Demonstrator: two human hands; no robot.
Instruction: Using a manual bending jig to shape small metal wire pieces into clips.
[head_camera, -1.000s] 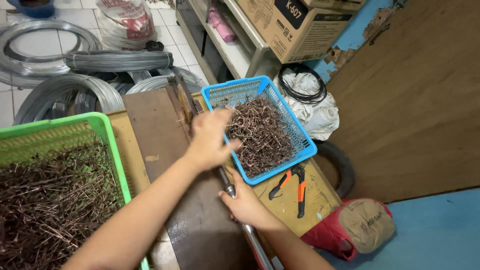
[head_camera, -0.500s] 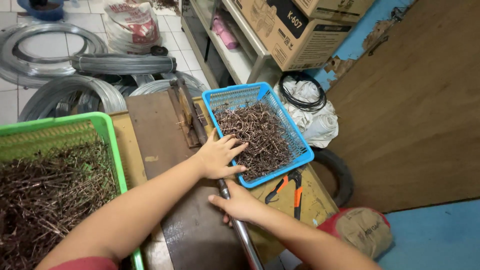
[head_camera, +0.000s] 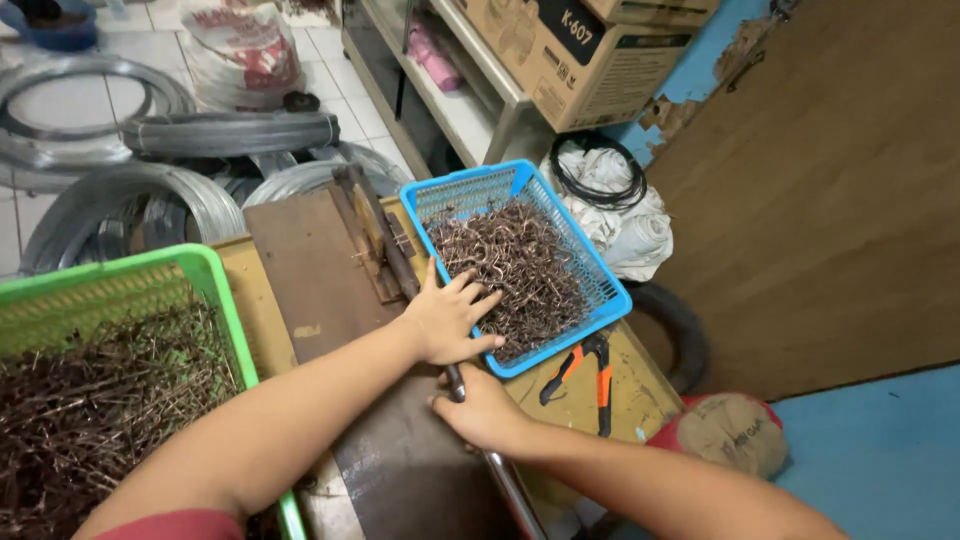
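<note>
Left hand (head_camera: 448, 318) lies flat, fingers spread, palm down across the near-left rim of the blue basket (head_camera: 610, 290), fingertips on the pile of bent wire pieces (head_camera: 515, 268) inside. Not clenched; can't tell if anything is pinched under the palm.

Right hand (head_camera: 482, 408) sits just below the left, curled around the metal lever bar (head_camera: 500, 470) that runs from the hinge block (head_camera: 375, 235) down along the dark wooden board (head_camera: 300, 260). Firm wrap, thumb side up.

Handling, my read:
- Wire pieces: thin, stiff, rusty-brown, hooked ends. Light singly, but they tangle (pull one, several probably follow). Ends likely scratchy, so pinch mid-length, not at the tips.
- Lever bar: round, smooth, greyish steel, rigid. Looks slick; grip well down its length from the hinge for leverage.
- Basket: perforated plastic, flexes a bit; loaded, better lifted by two rims.

Around the hands:
- Far left of the left forearm: green basket (head_camera: 215, 265) full of longer, straighter brown wire lengths (head_camera: 100, 400).
- Just right of the right hand: orange-handled pliers (head_camera: 590, 370) on the yellow bench top (head_camera: 640, 380).
- Beyond the board, away from both hands: coils of grey galvanised wire (head_camera: 130, 200) on the tiled floor; springy, heavy looking.
- Past the blue basket: black cable loop (head_camera: 600, 170) on white cloth, and a cardboard box (head_camera: 580, 60) on a shelf.
</note>
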